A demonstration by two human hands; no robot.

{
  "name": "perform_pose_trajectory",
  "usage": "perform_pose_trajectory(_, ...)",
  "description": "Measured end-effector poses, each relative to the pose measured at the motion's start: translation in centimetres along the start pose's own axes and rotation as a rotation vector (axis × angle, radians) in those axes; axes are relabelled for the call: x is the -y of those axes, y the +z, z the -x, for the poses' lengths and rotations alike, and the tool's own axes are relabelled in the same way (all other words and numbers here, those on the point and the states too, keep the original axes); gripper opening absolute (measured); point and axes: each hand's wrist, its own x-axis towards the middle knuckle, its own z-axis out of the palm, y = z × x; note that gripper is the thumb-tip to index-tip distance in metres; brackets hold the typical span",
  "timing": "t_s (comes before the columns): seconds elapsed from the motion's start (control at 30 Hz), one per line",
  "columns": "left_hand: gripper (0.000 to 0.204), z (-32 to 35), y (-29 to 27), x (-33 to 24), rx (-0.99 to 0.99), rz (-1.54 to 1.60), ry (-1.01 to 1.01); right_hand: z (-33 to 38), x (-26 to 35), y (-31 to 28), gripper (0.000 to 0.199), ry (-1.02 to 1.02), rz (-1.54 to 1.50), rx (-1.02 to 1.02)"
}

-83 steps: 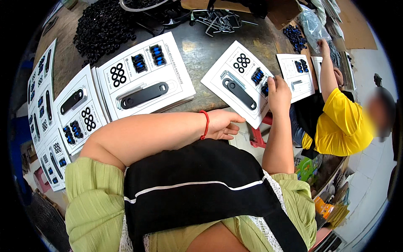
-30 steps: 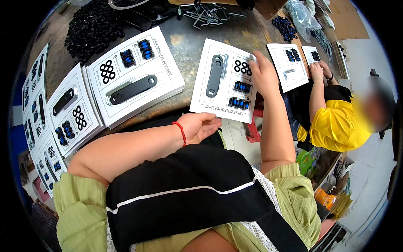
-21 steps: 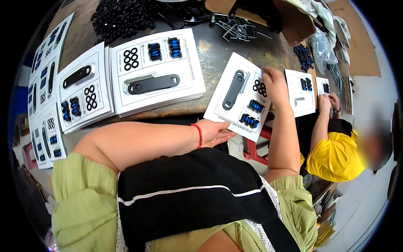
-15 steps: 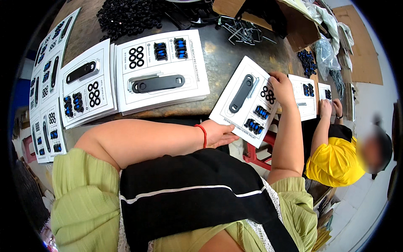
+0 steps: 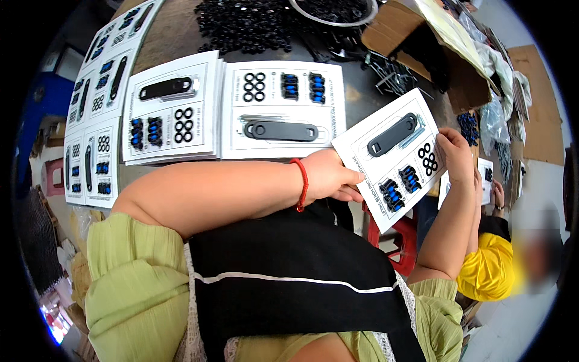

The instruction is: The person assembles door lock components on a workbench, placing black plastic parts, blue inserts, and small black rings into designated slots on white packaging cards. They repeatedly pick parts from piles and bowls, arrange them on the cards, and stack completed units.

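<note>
White backing card (image 5: 395, 154) with a black handle, black rings and blue clips is held tilted over the table edge, right hand (image 5: 456, 155) pinching its far side, left hand (image 5: 329, 176) curled at its near corner. Just left lies a card stack (image 5: 282, 111); black parts (image 5: 253, 24) are heaped beyond.

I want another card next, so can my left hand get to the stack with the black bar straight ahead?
Probably yes: the left hand lies just below that card stack, with nothing between them.
</note>
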Motion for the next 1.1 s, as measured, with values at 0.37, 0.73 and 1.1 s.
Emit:
perform_pose_trajectory(0.37, 0.034, 8.6, -7.4, -4.2, -0.32, -0.125, 0.098, -0.7, 5.2, 8.9, 0.017, -0.01, -0.25, 0.179)
perform_pose_trajectory(0.73, 0.055, 12.3, -12.3, -4.1, -0.435, -0.128, 0.303, 1.3, 7.2, 16.1, 0.023, 0.084, -0.481, 0.133)
perform_pose_trajectory(1.1, 0.077, 14.2, -10.7, -4.2, -0.473, 0.119, 0.447, 2.7, 7.0, 18.9, 0.024, 0.165, -0.496, 0.034)
